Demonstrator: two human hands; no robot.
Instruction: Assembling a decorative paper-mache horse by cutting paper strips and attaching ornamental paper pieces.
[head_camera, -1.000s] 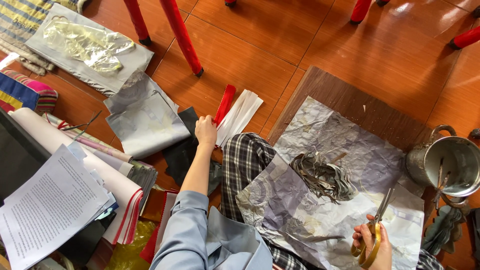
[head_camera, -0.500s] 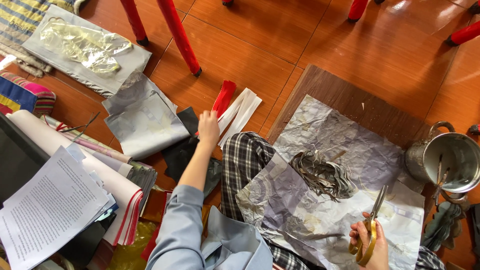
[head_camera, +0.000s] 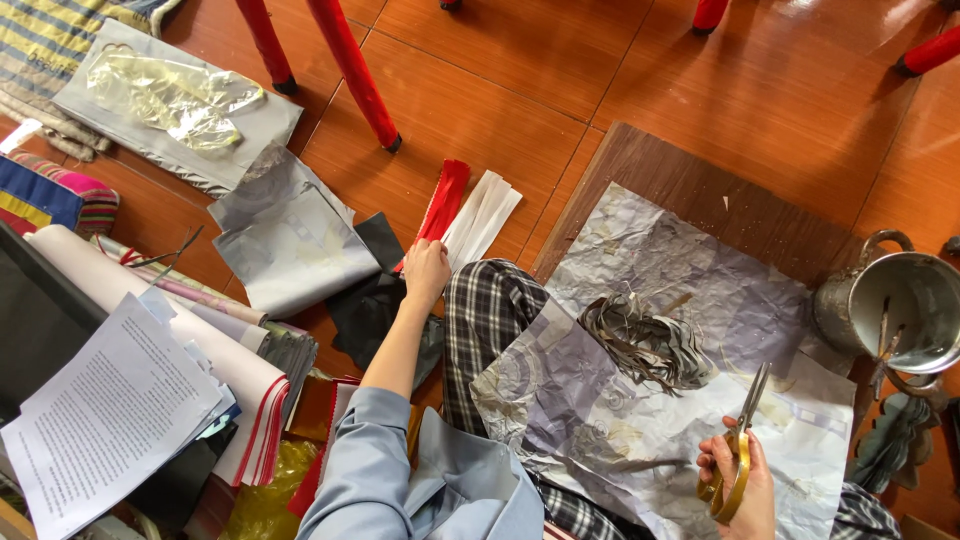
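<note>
The left hand closes on the near end of a red folded paper strip, its fingertips hidden beneath the knuckles, while the right hand, partly cut off at the frame's bottom edge, grips gold-handled scissors with blades parted. The strip lies on the orange tile floor, touching a white folded strip just right of the grip. Grey foil sheets crowd the left; crumpled silver paper with cut shreds covers the lap.
</note>
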